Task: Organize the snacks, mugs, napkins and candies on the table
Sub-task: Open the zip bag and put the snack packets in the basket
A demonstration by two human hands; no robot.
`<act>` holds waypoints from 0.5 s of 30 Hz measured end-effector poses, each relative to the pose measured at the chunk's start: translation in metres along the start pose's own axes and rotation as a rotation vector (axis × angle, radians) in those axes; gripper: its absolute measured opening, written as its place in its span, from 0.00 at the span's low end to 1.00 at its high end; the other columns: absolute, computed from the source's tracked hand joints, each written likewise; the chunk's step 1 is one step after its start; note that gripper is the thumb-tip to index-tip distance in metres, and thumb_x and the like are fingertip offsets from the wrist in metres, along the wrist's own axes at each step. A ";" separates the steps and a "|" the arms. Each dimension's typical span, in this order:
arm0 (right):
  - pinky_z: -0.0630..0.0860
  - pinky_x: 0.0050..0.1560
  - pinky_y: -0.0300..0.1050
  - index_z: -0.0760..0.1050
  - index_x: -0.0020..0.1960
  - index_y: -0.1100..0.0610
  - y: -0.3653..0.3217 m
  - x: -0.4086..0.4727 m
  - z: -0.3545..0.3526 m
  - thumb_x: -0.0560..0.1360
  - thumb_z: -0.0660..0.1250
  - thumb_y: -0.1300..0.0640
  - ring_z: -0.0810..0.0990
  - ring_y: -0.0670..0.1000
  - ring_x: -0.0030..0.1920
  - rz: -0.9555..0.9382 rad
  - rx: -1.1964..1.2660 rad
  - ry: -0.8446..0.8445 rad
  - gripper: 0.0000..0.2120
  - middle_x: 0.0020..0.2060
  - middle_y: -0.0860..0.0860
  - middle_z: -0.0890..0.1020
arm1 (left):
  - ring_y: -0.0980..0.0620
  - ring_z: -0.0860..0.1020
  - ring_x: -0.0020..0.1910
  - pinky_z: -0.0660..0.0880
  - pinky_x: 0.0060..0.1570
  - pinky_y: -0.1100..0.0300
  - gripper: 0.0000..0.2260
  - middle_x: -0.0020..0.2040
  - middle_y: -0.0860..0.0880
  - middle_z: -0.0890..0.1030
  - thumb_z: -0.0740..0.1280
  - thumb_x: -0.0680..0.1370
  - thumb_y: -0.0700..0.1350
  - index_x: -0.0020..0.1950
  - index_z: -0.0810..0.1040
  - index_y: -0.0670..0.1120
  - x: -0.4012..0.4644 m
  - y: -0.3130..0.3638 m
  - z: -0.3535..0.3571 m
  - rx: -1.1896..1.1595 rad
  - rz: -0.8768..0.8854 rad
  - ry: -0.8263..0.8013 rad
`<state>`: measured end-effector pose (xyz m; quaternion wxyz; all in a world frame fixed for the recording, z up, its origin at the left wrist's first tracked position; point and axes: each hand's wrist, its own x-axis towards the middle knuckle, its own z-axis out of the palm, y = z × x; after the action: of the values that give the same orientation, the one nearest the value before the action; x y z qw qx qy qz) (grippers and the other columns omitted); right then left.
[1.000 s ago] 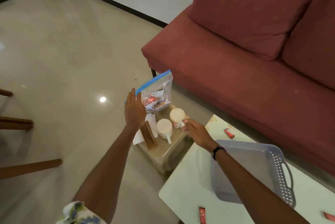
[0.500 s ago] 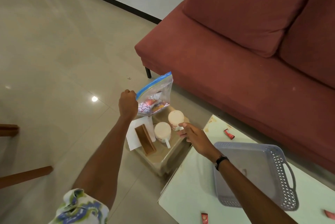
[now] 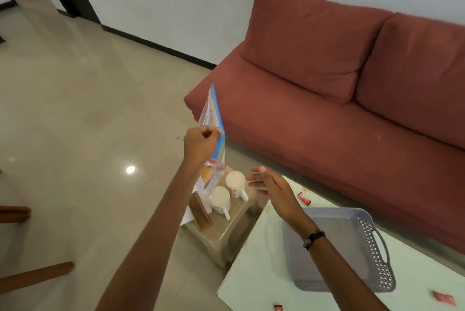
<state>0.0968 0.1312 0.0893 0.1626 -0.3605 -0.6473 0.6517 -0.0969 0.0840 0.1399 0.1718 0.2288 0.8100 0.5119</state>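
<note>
My left hand [image 3: 200,144] is closed on a clear zip bag with a blue seal [image 3: 213,119], held up edge-on above a low stool [image 3: 221,232]; snacks sag in its bottom part. My right hand [image 3: 270,183] hovers open, fingers spread, just right of two white mugs [image 3: 235,182] [image 3: 220,198] on the stool. White napkins [image 3: 187,216] and a brown wooden holder [image 3: 201,212] lie left of the mugs. A grey plastic basket [image 3: 377,247] sits on the pale green table [image 3: 256,275]. Red candy packets [image 3: 304,197] [image 3: 444,297] [image 3: 278,307] lie scattered on the table.
A red sofa [image 3: 339,114] runs along the wall behind the stool and table. Wooden chair legs [image 3: 35,275] stick in from the left over the tiled floor. The stool stands tight against the table's left corner.
My left hand lifted the zip bag higher off the stool and turned it edge-on. My right hand left the mug and opened its fingers. The view tilted up.
</note>
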 end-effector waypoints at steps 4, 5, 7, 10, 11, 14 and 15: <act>0.78 0.50 0.37 0.78 0.56 0.56 -0.038 -0.040 -0.019 0.81 0.54 0.48 0.82 0.47 0.52 -0.010 0.166 0.097 0.17 0.51 0.51 0.83 | 0.53 0.75 0.33 0.74 0.33 0.64 0.07 0.33 0.47 0.79 0.70 0.73 0.43 0.37 0.80 0.41 -0.081 0.018 0.027 -0.169 -0.104 -0.111; 0.79 0.48 0.38 0.79 0.55 0.56 -0.044 -0.052 -0.024 0.80 0.56 0.47 0.82 0.47 0.51 0.007 0.187 0.107 0.17 0.50 0.51 0.84 | 0.51 0.77 0.34 0.76 0.35 0.64 0.07 0.34 0.46 0.80 0.71 0.73 0.43 0.37 0.81 0.42 -0.106 0.016 0.039 -0.190 -0.135 -0.142; 0.80 0.41 0.36 0.80 0.51 0.60 -0.045 -0.076 -0.038 0.78 0.60 0.46 0.84 0.48 0.47 0.063 0.188 0.150 0.19 0.47 0.53 0.85 | 0.44 0.82 0.38 0.81 0.43 0.53 0.07 0.37 0.43 0.83 0.71 0.72 0.44 0.38 0.81 0.41 -0.151 0.013 0.064 -0.232 -0.186 -0.213; 0.80 0.35 0.35 0.80 0.45 0.68 -0.030 -0.115 -0.073 0.75 0.67 0.52 0.85 0.54 0.43 0.135 0.171 0.245 0.17 0.43 0.60 0.85 | 0.43 0.81 0.39 0.81 0.41 0.55 0.05 0.37 0.43 0.82 0.72 0.72 0.41 0.39 0.81 0.40 -0.209 0.023 0.096 -0.316 -0.265 -0.251; 0.80 0.35 0.35 0.80 0.44 0.68 -0.024 -0.130 -0.087 0.75 0.68 0.55 0.85 0.55 0.42 0.154 0.188 0.265 0.14 0.43 0.61 0.85 | 0.45 0.80 0.38 0.79 0.39 0.60 0.05 0.37 0.44 0.82 0.72 0.72 0.41 0.41 0.81 0.39 -0.226 0.028 0.104 -0.302 -0.272 -0.269; 0.80 0.36 0.35 0.81 0.46 0.70 -0.010 -0.173 -0.133 0.73 0.68 0.62 0.84 0.53 0.40 0.186 0.275 0.313 0.10 0.43 0.62 0.84 | 0.48 0.79 0.38 0.77 0.37 0.64 0.10 0.41 0.39 0.82 0.74 0.70 0.41 0.44 0.81 0.35 -0.269 0.040 0.131 -0.332 -0.313 -0.385; 0.80 0.35 0.35 0.80 0.46 0.72 -0.007 -0.186 -0.147 0.73 0.68 0.64 0.84 0.54 0.39 0.182 0.294 0.328 0.10 0.42 0.63 0.84 | 0.48 0.79 0.40 0.77 0.37 0.65 0.12 0.44 0.37 0.82 0.74 0.70 0.42 0.46 0.81 0.33 -0.281 0.044 0.140 -0.364 -0.344 -0.442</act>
<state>0.3228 0.1129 0.1583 0.2566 -0.4910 -0.4753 0.6835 0.2184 0.0522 0.1340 0.4650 0.1599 0.6753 0.5498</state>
